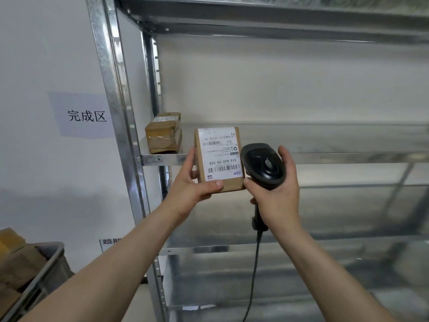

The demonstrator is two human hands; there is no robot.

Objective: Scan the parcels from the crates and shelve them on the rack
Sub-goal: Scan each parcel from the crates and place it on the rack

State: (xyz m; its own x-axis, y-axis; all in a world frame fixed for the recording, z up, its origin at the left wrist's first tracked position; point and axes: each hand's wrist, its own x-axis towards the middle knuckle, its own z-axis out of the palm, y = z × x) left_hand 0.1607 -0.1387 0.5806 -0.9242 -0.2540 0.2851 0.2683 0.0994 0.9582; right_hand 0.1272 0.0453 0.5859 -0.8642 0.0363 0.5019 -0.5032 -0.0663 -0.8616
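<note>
Your left hand (192, 184) has its fingers wrapped round a small brown parcel (219, 159), label facing you, held up in front of the metal rack (130, 145). Your right hand (276, 191) grips the black scanner (264, 166) just beside it. Another taped parcel (163, 135) sits at the shelf's left end, and there's a grey crate (44, 270) of boxes by the white wall (46, 54).

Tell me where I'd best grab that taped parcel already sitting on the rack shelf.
Judging by its pose, take the taped parcel by its two long side faces, coming from the open front of the shelf. It stands near the front edge beside the left upright, so its left side looks tight; a grip over its top could be easier.
</note>
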